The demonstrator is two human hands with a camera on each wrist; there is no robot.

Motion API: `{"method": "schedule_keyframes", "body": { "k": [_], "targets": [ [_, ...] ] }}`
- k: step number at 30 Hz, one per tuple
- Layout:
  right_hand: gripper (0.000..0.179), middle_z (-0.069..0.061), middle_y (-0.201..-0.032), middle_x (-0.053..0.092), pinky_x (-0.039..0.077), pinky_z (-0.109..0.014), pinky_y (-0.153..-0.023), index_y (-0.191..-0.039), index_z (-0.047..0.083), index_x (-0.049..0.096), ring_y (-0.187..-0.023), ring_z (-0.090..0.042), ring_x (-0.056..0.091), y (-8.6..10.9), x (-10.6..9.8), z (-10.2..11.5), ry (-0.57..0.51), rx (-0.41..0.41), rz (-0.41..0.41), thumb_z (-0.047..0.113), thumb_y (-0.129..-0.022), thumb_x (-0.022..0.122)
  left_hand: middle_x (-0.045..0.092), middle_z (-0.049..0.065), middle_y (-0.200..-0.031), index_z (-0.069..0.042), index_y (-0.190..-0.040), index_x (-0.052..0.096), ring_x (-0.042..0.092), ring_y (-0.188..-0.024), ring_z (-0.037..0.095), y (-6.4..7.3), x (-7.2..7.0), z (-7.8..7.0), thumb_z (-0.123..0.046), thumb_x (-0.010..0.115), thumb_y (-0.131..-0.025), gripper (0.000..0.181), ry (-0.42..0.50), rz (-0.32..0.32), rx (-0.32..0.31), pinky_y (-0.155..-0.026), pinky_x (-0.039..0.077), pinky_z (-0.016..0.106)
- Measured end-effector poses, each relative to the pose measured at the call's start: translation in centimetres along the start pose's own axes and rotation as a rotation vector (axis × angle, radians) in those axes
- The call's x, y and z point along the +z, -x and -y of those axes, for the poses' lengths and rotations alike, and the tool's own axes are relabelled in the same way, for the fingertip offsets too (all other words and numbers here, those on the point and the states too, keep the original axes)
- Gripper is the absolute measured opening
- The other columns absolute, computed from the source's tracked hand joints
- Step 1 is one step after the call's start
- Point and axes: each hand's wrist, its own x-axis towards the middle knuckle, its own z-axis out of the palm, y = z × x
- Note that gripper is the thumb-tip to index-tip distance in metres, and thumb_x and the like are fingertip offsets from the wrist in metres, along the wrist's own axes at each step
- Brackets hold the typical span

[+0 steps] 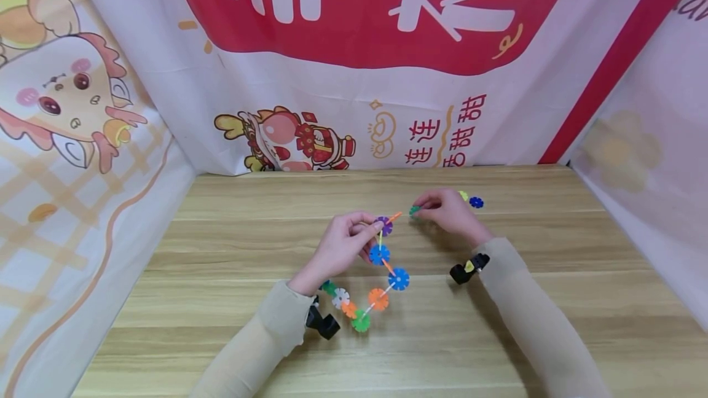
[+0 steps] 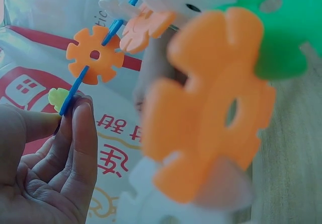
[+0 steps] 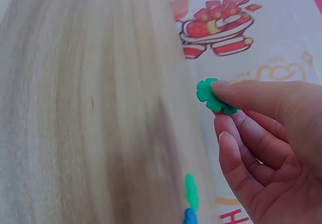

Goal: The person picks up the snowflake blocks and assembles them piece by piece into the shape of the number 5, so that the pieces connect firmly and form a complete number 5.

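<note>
Between the thumb and fingers of my left hand point(image 1: 345, 241) is the upper end of a chain of flower-shaped plastic discs, at a purple disc point(image 1: 385, 226). An orange disc point(image 1: 394, 217), seen edge-on, sticks out from the purple one toward the right hand. Below the hand the chain hangs in a curve through a blue disc point(image 1: 379, 255), an orange disc point(image 1: 378, 299) and a light green disc point(image 1: 361, 322). My right hand point(image 1: 447, 210) pinches a single green disc point(image 3: 214, 95) by its edge, a short gap from the chain's orange end.
A dark blue disc point(image 1: 476, 202) and a yellow disc point(image 1: 463, 195) are on the wooden table point(image 1: 249, 324) just beyond the right hand. Printed cloth point(image 1: 298, 78) hangs along the back and both sides. Each wrist wears a small black camera point(image 1: 323, 322).
</note>
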Motion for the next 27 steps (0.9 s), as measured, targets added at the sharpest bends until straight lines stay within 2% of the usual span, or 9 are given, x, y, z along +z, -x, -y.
{"method": "schedule_keyframes", "body": {
  "k": [7,13,17,23,27],
  "targets": [
    [0.014,-0.002,-0.095,0.074,0.055,-0.038,-0.079,-0.102,0.013,0.075,-0.089,-0.024,0.068,1.3,-0.4,1.4,-0.057,-0.026,-0.016,0.019,-0.091,0.08,0.066,0.009,-0.072,-0.003,-0.103,0.068,0.062,-0.06,0.019,-0.1,0.1,0.1,-0.021,0.062,-0.105,0.02,0.004,-0.003,-0.006,-0.066,0.055,0.066],
    [0.017,-0.009,-0.096,0.075,0.057,-0.051,-0.08,-0.103,0.008,0.074,-0.091,-0.038,0.069,2.4,-0.8,2.6,-0.147,-0.039,-0.017,0.019,-0.092,0.079,0.067,0.009,-0.072,-0.003,-0.102,0.068,0.063,-0.06,0.02,-0.2,0.1,0.1,-0.022,0.062,-0.105,0.02,0.0,-0.002,-0.008,-0.066,0.056,0.065],
    [0.019,-0.011,-0.096,0.075,0.057,-0.056,-0.082,-0.103,0.009,0.074,-0.09,-0.038,0.07,2.9,-0.9,3.3,-0.201,-0.047,-0.025,0.022,-0.09,0.081,0.067,0.009,-0.072,-0.002,-0.103,0.068,0.063,-0.06,0.02,-0.1,0.1,0.2,-0.023,0.062,-0.105,0.022,-0.002,0.0,-0.011,-0.064,0.058,0.06],
    [0.023,-0.009,-0.092,0.075,0.06,-0.043,-0.078,-0.102,0.006,0.074,-0.09,-0.044,0.069,3.8,-1.0,4.4,-0.294,-0.066,-0.055,0.025,-0.09,0.081,0.066,0.01,-0.072,-0.002,-0.104,0.068,0.063,-0.06,0.021,-0.1,0.1,0.2,-0.024,0.062,-0.105,0.023,-0.004,0.003,-0.011,-0.065,0.058,0.06],
    [0.028,-0.011,-0.092,0.074,0.06,-0.041,-0.078,-0.103,0.005,0.073,-0.089,-0.044,0.068,4.4,-1.1,5.4,-0.336,-0.073,-0.08,0.028,-0.09,0.082,0.067,0.01,-0.073,-0.002,-0.104,0.068,0.063,-0.06,0.022,-0.3,0.1,0.3,-0.024,0.061,-0.105,0.023,-0.007,0.005,-0.006,-0.065,0.059,0.058]
  ]
}}
